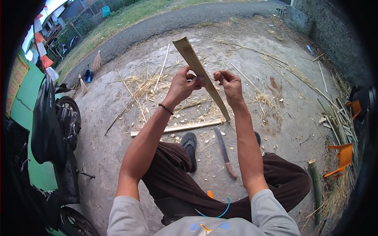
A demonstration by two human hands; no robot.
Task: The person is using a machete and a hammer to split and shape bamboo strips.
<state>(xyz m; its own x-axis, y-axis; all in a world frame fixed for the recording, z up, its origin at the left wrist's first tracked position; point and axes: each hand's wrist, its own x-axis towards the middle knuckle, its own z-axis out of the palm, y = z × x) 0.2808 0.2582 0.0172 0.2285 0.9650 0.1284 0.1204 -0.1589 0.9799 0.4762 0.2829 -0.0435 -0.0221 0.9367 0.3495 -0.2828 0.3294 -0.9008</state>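
A wide split bamboo slat stands tilted in front of me, its lower end down by another bamboo strip that lies across the ground. My left hand grips the slat near its middle, thumb and fingers closed on it. Just right of the slat is my right hand, raised, with its fingers curled into a pinch. Whatever those fingertips hold, if anything, is too small to make out. Between my feet rests a machete with a long dark blade and a brownish handle, its blade pointing away from me.
Thin bamboo sticks, shavings and chips litter the concrete. A motorcycle stands at left, with brooms and a blue dustpan beyond. At right are a bamboo pole, a pile of strips and an orange plastic piece.
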